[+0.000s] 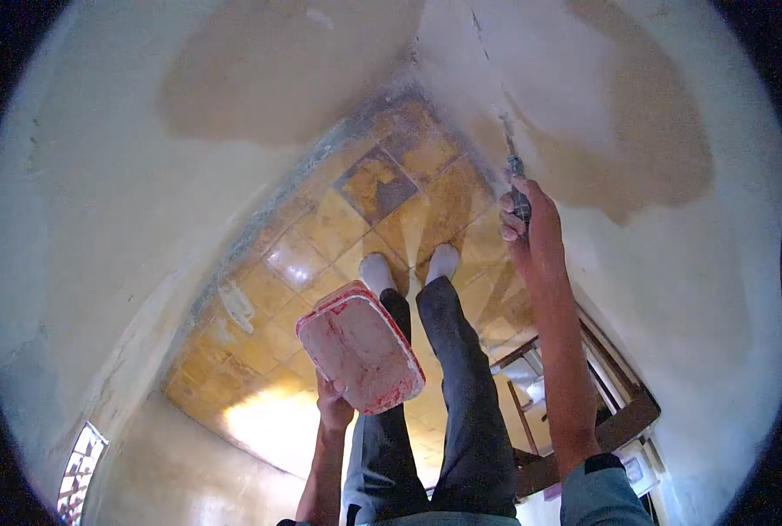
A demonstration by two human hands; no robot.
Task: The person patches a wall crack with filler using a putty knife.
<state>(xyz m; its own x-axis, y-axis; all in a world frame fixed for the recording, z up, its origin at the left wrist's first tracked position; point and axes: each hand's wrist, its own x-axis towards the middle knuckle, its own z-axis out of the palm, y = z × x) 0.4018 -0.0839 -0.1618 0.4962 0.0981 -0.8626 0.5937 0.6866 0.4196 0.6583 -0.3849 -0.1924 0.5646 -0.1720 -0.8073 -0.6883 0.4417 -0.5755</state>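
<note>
My left hand [334, 396] is closed on the lower left side of a red rectangular plastic tub [360, 351]. Greyish-pink paste coats the inside of the tub and smears its rim. My right hand [533, 219] is wrapped round the dark handle of a putty knife [517, 188], whose narrow blade points up toward the right wall. The blade looks edge-on and lies close to the wall's surface; whether it touches cannot be made out. On that wall [566, 79] a damp-looking brownish patch spreads beside a thin dark crack.
Two walls meet at a corner ahead; the left wall [84, 219] carries another brown patch. Yellowish tiles with one dark tile [376, 187] cover the floor under my feet. A dark wooden frame [619, 430] stands behind my right arm. A barred window [82, 460] is at lower left.
</note>
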